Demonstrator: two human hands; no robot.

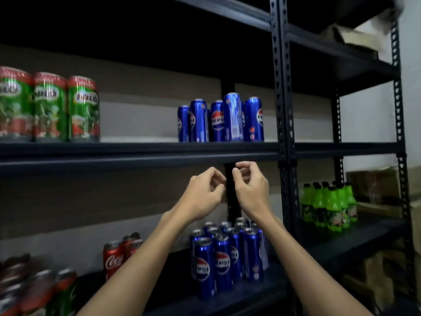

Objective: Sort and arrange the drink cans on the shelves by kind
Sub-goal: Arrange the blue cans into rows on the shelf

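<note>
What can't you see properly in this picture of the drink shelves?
Head view only:
- Red and dark cans at bottom left: blurred, cut by the edge, kind unreadable.
- Rear blue Pepsi cans on the lower shelf: hidden behind front cans and the right hand's forearm.
- Cardboard box on the top right shelf: blurred and dim.
- Leftmost green Milo can: cut by the edge.

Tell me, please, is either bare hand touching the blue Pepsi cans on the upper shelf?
Apart. The head view shows the left hand and right hand below the shelf edge, under the blue Pepsi cans.
</note>
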